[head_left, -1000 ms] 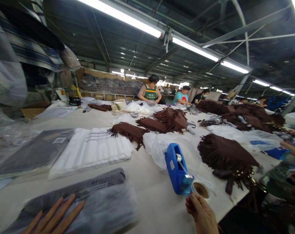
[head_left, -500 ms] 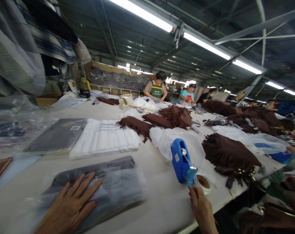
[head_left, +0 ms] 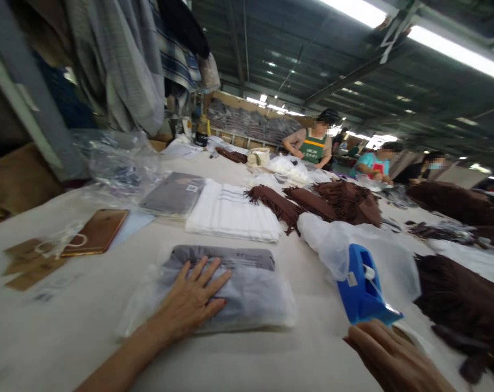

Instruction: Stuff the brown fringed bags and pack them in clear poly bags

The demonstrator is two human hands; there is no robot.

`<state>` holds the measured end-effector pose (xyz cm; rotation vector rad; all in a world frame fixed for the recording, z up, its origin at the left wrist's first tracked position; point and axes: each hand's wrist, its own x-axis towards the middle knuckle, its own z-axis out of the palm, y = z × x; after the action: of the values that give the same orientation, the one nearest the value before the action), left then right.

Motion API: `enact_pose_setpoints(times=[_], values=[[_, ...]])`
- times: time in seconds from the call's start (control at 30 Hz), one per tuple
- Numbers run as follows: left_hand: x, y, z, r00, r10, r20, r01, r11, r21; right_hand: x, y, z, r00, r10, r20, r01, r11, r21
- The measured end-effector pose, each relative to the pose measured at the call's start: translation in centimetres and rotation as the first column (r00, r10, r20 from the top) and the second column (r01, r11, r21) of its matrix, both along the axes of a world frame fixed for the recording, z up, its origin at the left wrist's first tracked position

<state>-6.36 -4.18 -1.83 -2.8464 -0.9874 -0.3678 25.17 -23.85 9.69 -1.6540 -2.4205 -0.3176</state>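
Observation:
My left hand lies flat, fingers spread, on a folded grey textile in a clear plastic bag. Just in front of the blue tape dispenser is my right hand, its fingers bent and pressed together. Whatever may be between its fingertips is hidden or too small to make out. A roll beside the dispenser is partly covered by that hand. Behind the bag lie a folded white striped cloth and another bagged grey textile.
A phone and brown card tags lie at the left, near crumpled clear bags. Brown fringed pieces are heaped behind a white plastic bag. A co-worker in a green apron stands across the table.
The view has swung left, bringing the phone and tags into sight. My left hand stays flat on the bagged textile. My right hand remains by the dispenser, now turned with its back up.

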Motion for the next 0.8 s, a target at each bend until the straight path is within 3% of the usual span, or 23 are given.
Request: enact_pose_setpoints(times=[0.1,0.2,0.37,0.5,0.67,0.73,0.8], values=[[0.2,-0.4,1.0,1.0,0.017,-0.026,-0.019,0.995,-0.102,-2.1,3.9,1.3,0.994,0.108,-0.033,-0.111,0.983,-0.149],[0.2,-0.6,1.3,1.0,0.026,-0.007,-0.027,0.986,-0.162,-4.4,8.3,1.9,0.978,0.203,-0.054,-0.21,0.927,-0.312],[0.2,-0.7,1.3,0.999,0.018,0.041,-0.009,0.976,-0.218,-6.3,15.3,1.1,0.96,0.277,-0.043,-0.263,0.839,-0.477],[0.1,-0.7,1.1,0.998,0.01,0.054,0.003,0.973,-0.23,-6.1,18.9,-0.5,0.97,0.227,-0.084,-0.232,0.777,-0.586],[0.1,-0.6,0.9,0.998,0.006,0.066,0.008,0.977,-0.212,-5.6,21.7,-3.4,0.984,0.112,-0.141,-0.177,0.739,-0.65],[0.1,-0.5,1.0,0.999,0.002,0.05,0.008,0.981,-0.193,-5.3,22.4,-4.3,0.99,0.01,-0.138,-0.099,0.748,-0.656],[0.0,-0.3,0.9,0.999,-0.003,0.038,0.008,0.993,-0.122,-4.9,22.6,-4.5,0.988,-0.114,-0.108,0.025,0.794,-0.608]])
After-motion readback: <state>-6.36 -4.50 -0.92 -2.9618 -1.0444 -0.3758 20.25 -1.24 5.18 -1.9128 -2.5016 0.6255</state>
